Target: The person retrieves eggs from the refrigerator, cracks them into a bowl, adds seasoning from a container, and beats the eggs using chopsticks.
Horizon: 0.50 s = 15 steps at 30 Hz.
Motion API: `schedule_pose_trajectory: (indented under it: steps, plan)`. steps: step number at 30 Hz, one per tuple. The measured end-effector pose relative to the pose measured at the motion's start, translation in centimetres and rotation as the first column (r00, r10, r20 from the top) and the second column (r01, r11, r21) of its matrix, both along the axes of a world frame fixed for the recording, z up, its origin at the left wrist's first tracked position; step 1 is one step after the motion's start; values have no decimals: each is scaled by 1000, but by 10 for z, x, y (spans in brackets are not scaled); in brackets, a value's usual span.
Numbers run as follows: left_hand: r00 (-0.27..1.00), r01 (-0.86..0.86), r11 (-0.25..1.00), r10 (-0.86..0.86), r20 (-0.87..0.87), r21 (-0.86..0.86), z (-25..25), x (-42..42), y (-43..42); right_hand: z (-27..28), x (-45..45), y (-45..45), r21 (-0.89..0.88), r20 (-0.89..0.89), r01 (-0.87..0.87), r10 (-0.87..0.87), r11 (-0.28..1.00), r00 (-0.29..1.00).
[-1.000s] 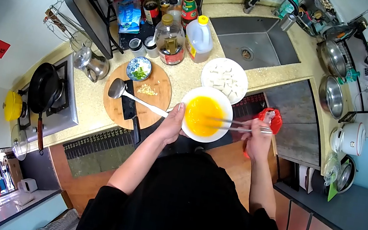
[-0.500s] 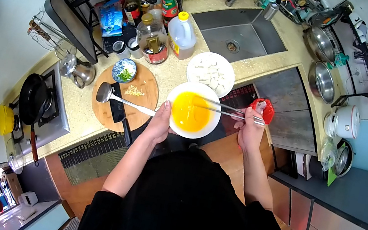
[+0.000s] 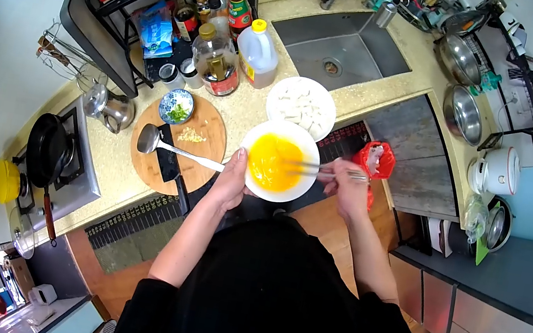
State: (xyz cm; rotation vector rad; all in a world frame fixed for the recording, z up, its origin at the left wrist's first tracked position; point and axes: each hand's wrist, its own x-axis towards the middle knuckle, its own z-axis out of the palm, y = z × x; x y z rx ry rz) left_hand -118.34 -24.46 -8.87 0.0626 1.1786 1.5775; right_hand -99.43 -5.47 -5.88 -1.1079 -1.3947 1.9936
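A white bowl [image 3: 312, 152] of beaten egg [image 3: 270, 164] is gripped at its left rim by my left hand [image 3: 230, 181]. Metal chopsticks [image 3: 323, 171] are clasped in my right hand [image 3: 348, 189], their tips blurred in the yellow egg. Just beyond the bowl stands a white plate [image 3: 282, 87] of pale white pieces [image 3: 302, 105]. A ladle [image 3: 149, 139] lies across a cleaver [image 3: 168, 165] on the round wooden board [image 3: 210, 121]; its handle end meets my left hand, and I cannot tell whether my fingers touch it.
Chopped garlic [image 3: 192, 135] and a small blue-patterned bowl [image 3: 176, 106] with chopped greens are on the board. Bottles and a plastic jug [image 3: 257, 58] stand behind. The sink [image 3: 341, 44] is at the back, a frying pan [image 3: 46, 142] on the stove at left, a red bin [image 3: 381, 162] at right.
My right hand has shifted slightly left and turned over, moving the chopsticks through the egg. The egg's surface looks more stirred. My left hand keeps its hold on the bowl.
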Motion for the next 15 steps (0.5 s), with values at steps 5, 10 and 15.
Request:
schedule_pose_trajectory:
  steps: [5, 10, 15]
  plan:
    - [1000, 1, 1000, -1, 6, -1, 3, 1, 0, -3, -4, 7, 94, -146, 164, -149, 982, 978]
    - [1000, -1, 1000, 1, 14, 25, -4, -1, -2, 2, 1, 18, 56, -170, 119, -107, 991, 980]
    - [1000, -15, 1000, 15, 0, 0, 3, -1, 0, 12, 2, 13, 37, -91, -54, 58, 998, 994]
